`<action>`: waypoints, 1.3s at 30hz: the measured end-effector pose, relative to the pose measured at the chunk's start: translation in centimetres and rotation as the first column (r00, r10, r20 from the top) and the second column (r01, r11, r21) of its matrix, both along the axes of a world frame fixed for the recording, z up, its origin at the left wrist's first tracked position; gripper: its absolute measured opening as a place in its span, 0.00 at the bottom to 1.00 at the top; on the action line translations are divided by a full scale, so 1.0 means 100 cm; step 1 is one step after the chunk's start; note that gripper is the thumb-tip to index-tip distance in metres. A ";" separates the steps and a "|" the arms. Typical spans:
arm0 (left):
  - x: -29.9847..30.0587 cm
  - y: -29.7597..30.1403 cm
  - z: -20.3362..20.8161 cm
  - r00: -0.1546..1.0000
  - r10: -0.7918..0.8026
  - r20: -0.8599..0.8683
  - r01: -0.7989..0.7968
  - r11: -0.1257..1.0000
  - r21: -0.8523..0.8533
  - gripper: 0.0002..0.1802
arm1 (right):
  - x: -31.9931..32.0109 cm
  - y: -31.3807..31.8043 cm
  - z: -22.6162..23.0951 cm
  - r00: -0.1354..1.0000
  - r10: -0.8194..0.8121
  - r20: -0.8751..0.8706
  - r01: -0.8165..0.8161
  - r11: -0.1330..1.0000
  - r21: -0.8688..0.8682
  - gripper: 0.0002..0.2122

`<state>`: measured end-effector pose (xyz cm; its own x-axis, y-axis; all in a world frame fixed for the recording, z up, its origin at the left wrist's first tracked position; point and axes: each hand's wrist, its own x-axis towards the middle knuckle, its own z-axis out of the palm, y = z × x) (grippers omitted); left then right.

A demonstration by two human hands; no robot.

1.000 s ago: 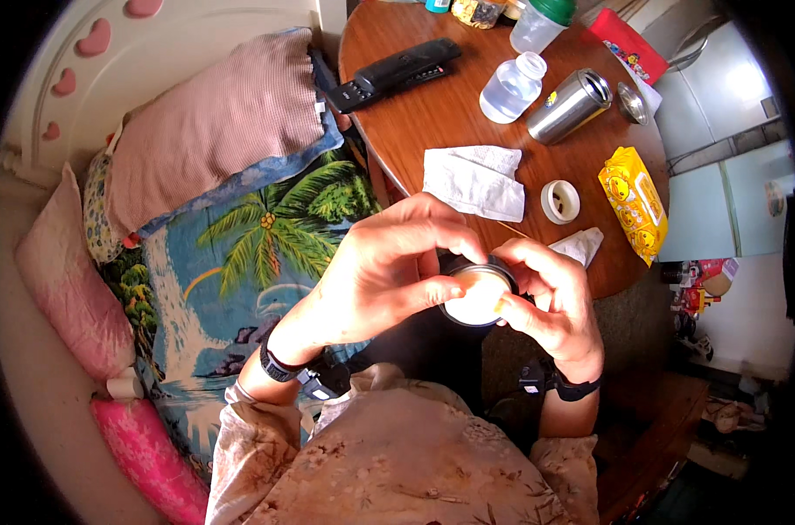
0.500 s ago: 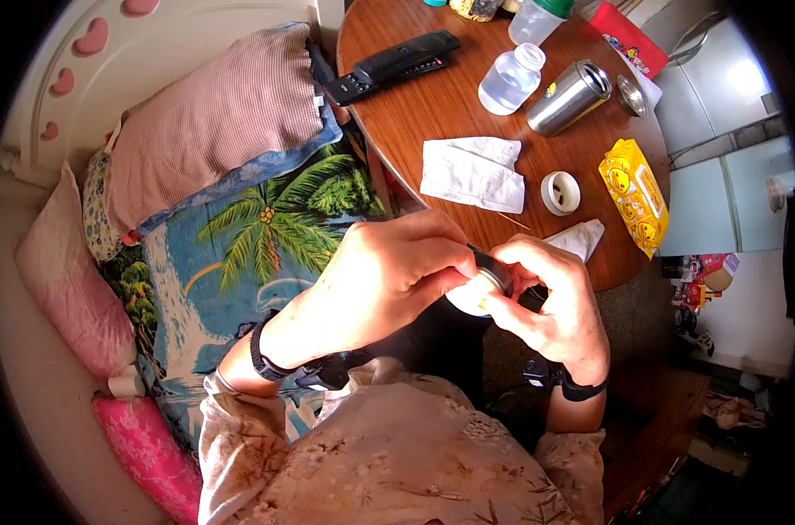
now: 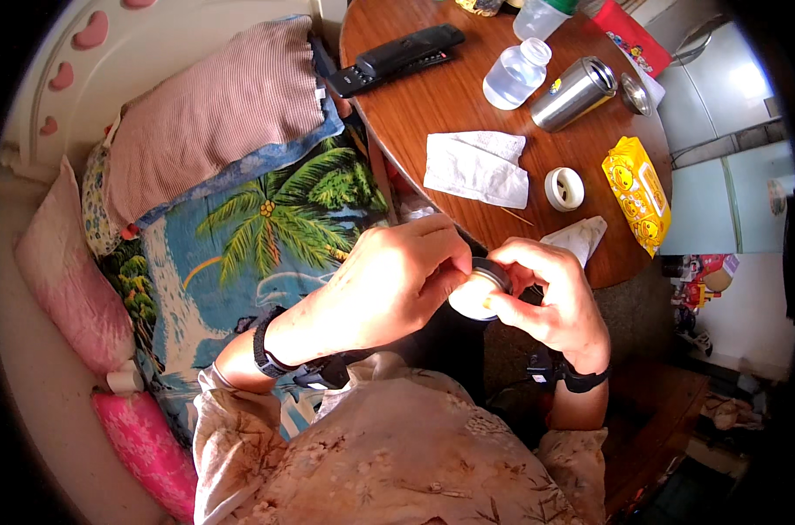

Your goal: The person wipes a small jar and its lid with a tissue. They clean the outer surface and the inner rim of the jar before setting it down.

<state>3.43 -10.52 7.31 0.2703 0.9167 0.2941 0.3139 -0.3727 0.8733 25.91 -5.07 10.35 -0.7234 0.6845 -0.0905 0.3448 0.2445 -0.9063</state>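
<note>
Counted out: one round, dark-rimmed lid (image 3: 474,296), one clear bottle (image 3: 513,79), one steel flask (image 3: 568,98), one metal cap (image 3: 634,96), one white dish (image 3: 551,192), one yellow packet (image 3: 636,194), one thin stick (image 3: 513,215); of white papers, one folded (image 3: 476,166) and one crumpled (image 3: 579,238); of black remotes (image 3: 411,52), apparently two, stacked. Lid held off the tabletop, close to the near edge, pale face upward. Left hand (image 3: 402,278) nearly closed, thumb and forefinger pinching at the lid's upper left rim. Right hand (image 3: 550,296) half curled, thumb over the pale face, fingers around the far rim. Beneath the dish, brown wood, the tabletop (image 3: 406,114) rounded at the edge. To the left, a bed with a palm-tree blanket (image 3: 271,223), a ribbed pillow (image 3: 214,114) and a heart-trimmed headboard (image 3: 170,44).
</note>
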 end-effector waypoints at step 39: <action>0.004 -0.027 -0.009 0.833 0.144 0.534 0.045 0.945 -0.325 0.29 | -0.019 -0.012 -0.023 0.833 -0.286 -0.473 0.104 0.922 -0.374 0.21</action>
